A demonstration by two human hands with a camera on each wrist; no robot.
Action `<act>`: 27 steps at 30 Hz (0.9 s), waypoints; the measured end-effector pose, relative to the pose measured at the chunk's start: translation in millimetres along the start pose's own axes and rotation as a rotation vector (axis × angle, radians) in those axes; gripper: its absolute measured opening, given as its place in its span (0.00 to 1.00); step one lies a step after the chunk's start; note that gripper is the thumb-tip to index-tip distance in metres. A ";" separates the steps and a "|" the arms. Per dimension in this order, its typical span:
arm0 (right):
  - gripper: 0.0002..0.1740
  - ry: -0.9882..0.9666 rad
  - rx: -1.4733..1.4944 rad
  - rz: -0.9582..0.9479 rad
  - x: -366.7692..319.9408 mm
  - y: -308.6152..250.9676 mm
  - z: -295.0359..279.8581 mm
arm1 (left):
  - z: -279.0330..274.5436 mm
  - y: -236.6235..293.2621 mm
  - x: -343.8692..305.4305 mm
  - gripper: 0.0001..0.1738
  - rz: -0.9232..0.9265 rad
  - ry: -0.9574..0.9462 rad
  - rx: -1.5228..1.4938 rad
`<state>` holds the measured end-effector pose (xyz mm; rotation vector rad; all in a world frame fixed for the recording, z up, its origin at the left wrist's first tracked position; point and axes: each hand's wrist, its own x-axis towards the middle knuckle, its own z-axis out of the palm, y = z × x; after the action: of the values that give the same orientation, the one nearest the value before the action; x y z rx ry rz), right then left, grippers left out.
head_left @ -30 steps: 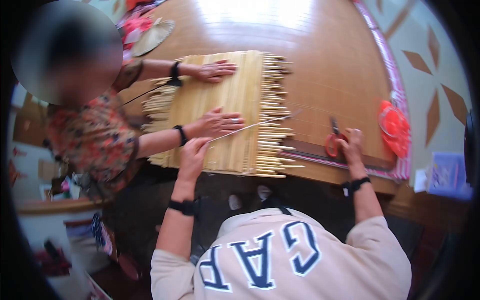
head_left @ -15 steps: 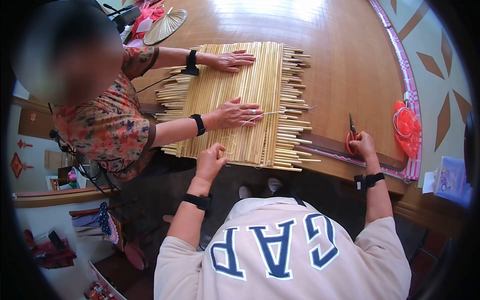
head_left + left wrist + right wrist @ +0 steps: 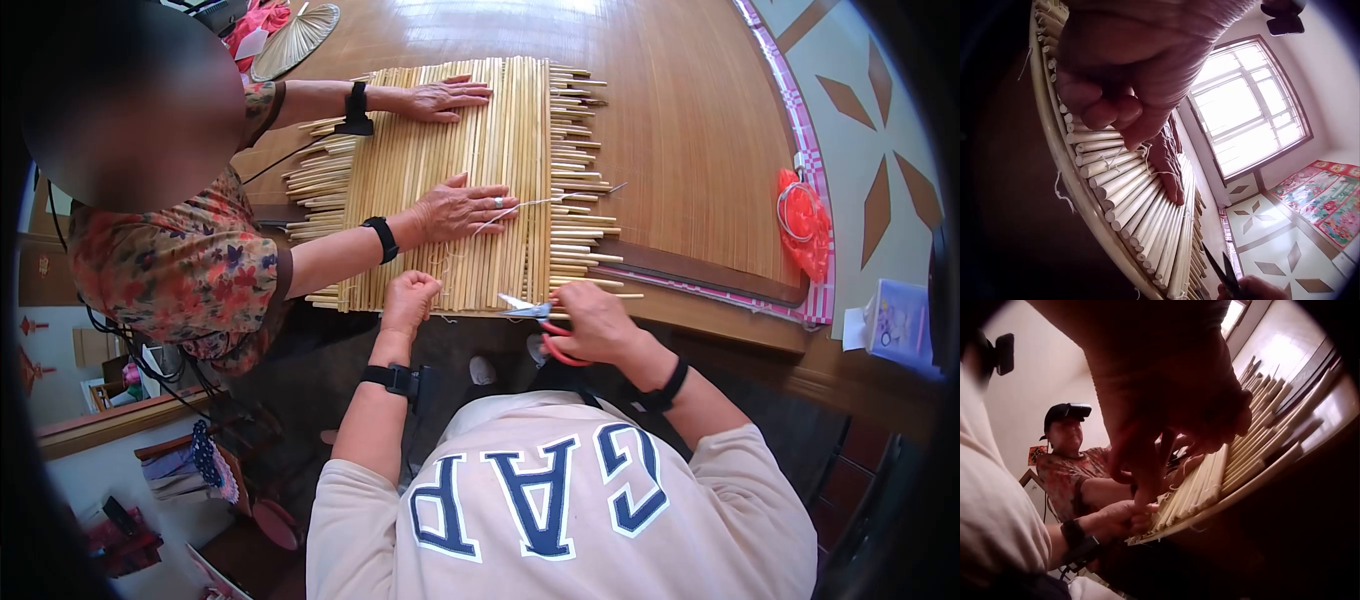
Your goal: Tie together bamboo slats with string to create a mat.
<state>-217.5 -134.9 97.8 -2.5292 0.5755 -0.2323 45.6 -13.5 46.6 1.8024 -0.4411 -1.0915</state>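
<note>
A mat of thin bamboo sticks (image 3: 420,150) lies on the table. At its near edge my left hand (image 3: 408,302) has its fingers curled in and thumb against them, pinching a thin string (image 3: 1146,152) that shows by the fingertips. My right hand (image 3: 600,325) grips red-handled scissors (image 3: 526,311) over the mat's near right corner, blades parted and pointing left toward my left hand. Another person's two hands (image 3: 455,212) rest flat on the mat. A white cord (image 3: 535,204) runs from beside those fingers over the right-hand stick ends.
Uneven stick ends (image 3: 575,230) jut out on both sides. To the right are a red plastic bag (image 3: 808,240) and a clear bluish box (image 3: 905,325). A hand fan (image 3: 298,42) lies at the back left. The table's near edge (image 3: 740,332) runs before me.
My left hand has let go of the white cord, which now lies on the mat, and has drawn to the near edge. The scissors have come left from the table's right side, blades opened.
</note>
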 end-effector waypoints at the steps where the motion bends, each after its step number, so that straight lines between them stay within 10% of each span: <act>1: 0.33 0.001 0.001 0.007 10.2 -6.4 8.5 | -1.8 3.3 -0.8 0.07 -0.008 0.006 -0.016; 21: 0.27 -0.160 0.031 0.224 61.8 -39.5 58.7 | -3.5 -2.1 -7.7 0.04 0.252 0.173 0.081; 23: 0.27 -0.155 0.045 0.225 58.2 -39.3 56.0 | -3.0 5.2 -13.0 0.12 0.483 0.114 0.230; 27: 0.30 -0.153 0.048 0.222 57.8 -36.5 54.1 | -12.0 1.4 -0.5 0.22 0.334 -0.150 -0.093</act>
<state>-138.0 -107.6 74.4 -2.3864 0.7721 0.0277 55.5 -7.3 49.9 1.5049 -0.7412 -0.9965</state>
